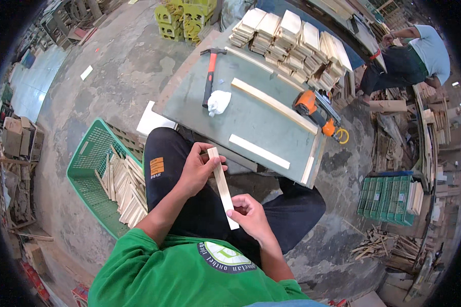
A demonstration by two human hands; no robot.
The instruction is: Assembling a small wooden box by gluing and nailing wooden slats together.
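I hold one thin pale wooden slat [221, 181] over my lap with both hands. My left hand [197, 166] grips its far end, and my right hand [247, 211] pinches its near end. In front of my knees is a low grey-green work table [251, 120]. On the table lie two loose slats [258, 151], a longer wooden strip [272, 104], an orange nail gun [315, 110], a hammer with an orange and black handle [210, 71] and a white rag [218, 102].
A green plastic crate [89, 176] with several slats stands at my left. Stacks of cut wooden pieces [292, 43] fill the table's far end. Another person [420, 53] bends over at the far right. Green crates [389, 199] and wood scraps lie to the right.
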